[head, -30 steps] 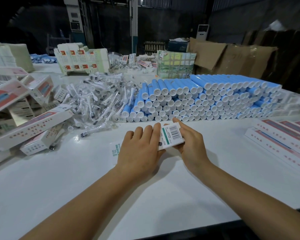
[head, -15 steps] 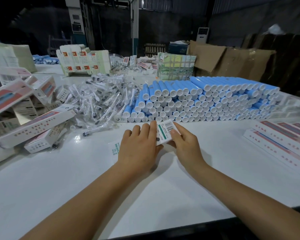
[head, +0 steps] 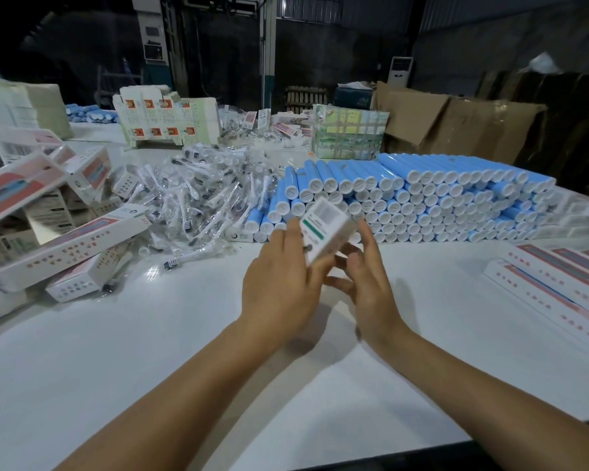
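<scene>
The small white cardboard carton with a green stripe and a printed barcode panel (head: pixel 327 229) is held clear of the white table top (head: pixel 150 351), in the middle of the scene, tilted with its barcode end up and away from the person. The left hand (head: pixel 283 287) grips the carton from the left, fingers curled round its left edge and back. The right hand (head: pixel 371 287) is spread wide, its fingers mostly straight, with the tips at the carton's right edge and underside; it steadies the carton rather than clamps it. This two-sided hold probably serves to turn the carton or square it up so that an end flap can be worked. The carton is blurred, so the state of its flaps cannot be told. Just beyond the hands lies the stacked bank of light-blue cylindrical tubes with white end caps (head: pixel 422 198), caps facing the person, probably so that one can be drawn out easily. Left of the bank sits the loose heap of clear-bagged white brush heads (head: pixel 191 198). Long white cartons with red panels lie in a flat row at the right (head: pixel 558 287) and in a loose heap at the left (head: pixel 48 239), both well apart from the hands.
</scene>
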Demonstrator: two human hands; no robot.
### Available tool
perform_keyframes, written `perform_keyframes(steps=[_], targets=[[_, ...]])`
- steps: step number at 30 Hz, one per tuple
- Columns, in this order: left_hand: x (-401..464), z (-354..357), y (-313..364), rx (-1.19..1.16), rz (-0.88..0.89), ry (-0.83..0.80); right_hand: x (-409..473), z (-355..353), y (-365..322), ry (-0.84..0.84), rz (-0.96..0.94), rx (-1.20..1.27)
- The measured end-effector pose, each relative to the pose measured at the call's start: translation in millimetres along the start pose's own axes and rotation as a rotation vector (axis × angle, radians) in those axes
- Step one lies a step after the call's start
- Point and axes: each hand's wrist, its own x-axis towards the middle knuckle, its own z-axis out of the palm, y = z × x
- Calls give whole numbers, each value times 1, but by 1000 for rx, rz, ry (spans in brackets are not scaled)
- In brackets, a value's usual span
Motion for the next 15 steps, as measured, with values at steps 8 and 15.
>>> perform_keyframes(steps=[8,15], targets=[[11,-16,-2,-1559,-918,-109,-4,12,12,-200,91,-263],[3,-11,-7,-1700,-1059,-52,-10,17,4,-283,127,-423]])
